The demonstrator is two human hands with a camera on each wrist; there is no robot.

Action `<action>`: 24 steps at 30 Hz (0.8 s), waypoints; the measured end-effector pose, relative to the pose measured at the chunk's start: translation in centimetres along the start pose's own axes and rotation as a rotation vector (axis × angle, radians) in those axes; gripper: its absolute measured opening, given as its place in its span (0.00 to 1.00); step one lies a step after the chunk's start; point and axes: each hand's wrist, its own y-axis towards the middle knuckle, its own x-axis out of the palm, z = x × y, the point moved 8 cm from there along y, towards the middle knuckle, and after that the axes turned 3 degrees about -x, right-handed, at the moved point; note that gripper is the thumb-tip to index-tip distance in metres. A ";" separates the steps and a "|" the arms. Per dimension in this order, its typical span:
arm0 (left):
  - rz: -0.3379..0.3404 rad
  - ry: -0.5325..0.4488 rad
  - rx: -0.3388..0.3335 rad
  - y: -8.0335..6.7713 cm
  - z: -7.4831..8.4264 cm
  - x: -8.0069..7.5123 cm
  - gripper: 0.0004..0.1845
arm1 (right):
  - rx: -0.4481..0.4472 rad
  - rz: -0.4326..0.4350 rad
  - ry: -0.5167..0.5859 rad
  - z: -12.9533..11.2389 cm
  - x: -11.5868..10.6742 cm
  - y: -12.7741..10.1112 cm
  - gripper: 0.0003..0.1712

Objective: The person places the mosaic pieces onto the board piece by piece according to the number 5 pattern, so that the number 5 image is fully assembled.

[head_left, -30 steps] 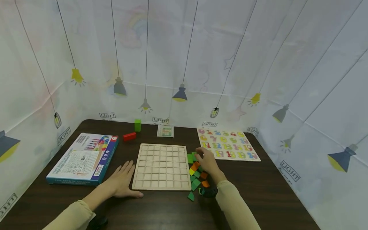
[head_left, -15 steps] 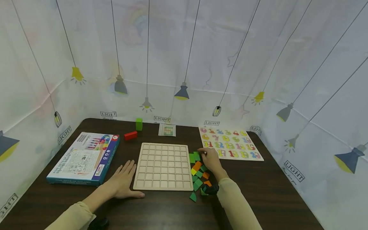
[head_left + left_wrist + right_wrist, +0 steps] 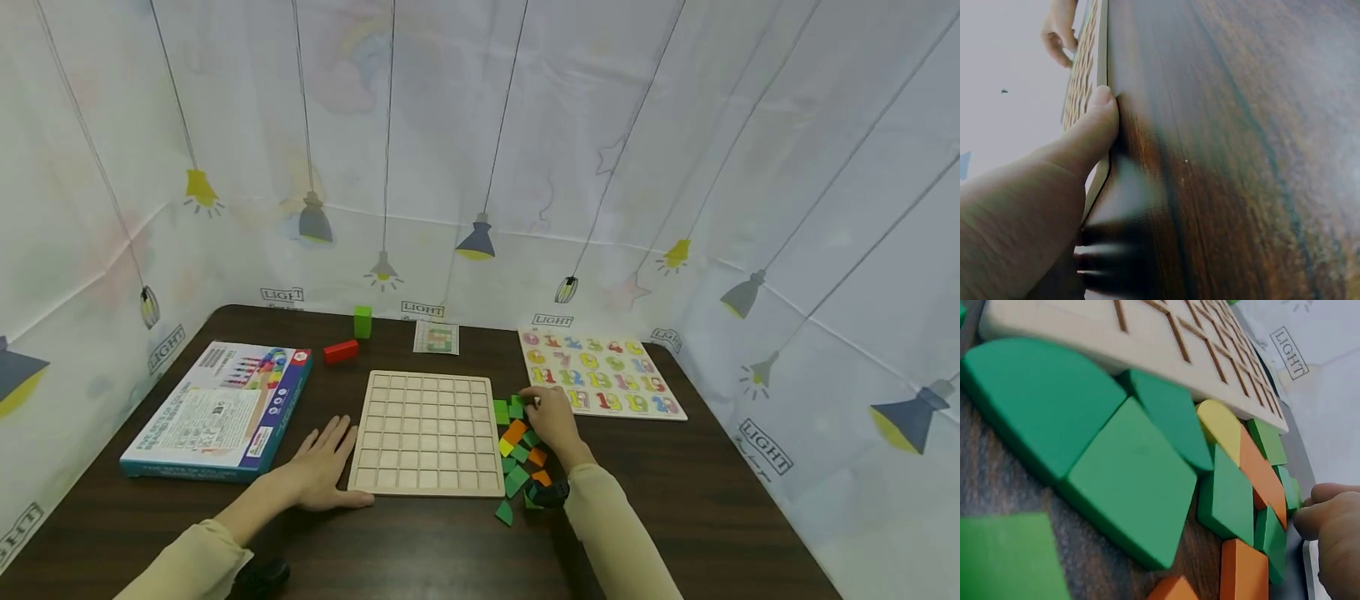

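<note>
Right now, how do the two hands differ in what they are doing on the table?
The left hand lies flat with fingers spread, thumb against the near-left edge of the wooden grid board; the right hand has curled fingers pinching a green piece in the pile of colored pieces. Both are low over the dark table.

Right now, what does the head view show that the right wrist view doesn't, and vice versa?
Only head: the left hand flat beside the board, the game box, red block, green block, number puzzle and pattern card.
Only right wrist: piece shapes close up, such as a green half-round piece and a yellow rounded piece.
Both: the wooden grid board, the pile of green and orange pieces, the right hand.
</note>
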 end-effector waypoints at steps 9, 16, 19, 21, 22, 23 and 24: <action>-0.005 -0.016 0.021 0.0 0.0 0.5 0.61 | 0.009 -0.002 0.040 0.6 0.5 -0.1 0.13; -0.015 -0.028 0.021 0.3 -0.1 0.5 0.61 | 0.016 0.023 0.073 0.8 0.4 0.2 0.13; -0.010 -0.033 0.030 0.3 -0.2 0.5 0.61 | -0.014 0.052 0.082 0.3 -0.1 0.4 0.14; -0.008 -0.028 0.030 0.4 -0.4 0.5 0.62 | -0.030 0.073 0.087 0.0 -0.4 0.6 0.14; -0.006 -0.026 0.032 0.4 -0.5 0.5 0.62 | -0.040 0.083 0.091 -0.2 -0.5 0.7 0.14; -0.005 -0.025 0.030 0.4 -0.5 0.5 0.62 | -0.049 0.091 0.094 -0.4 -0.6 0.9 0.14; -0.005 -0.023 0.024 0.4 -0.6 0.4 0.62 | -0.060 0.096 0.100 -0.7 -0.7 1.1 0.14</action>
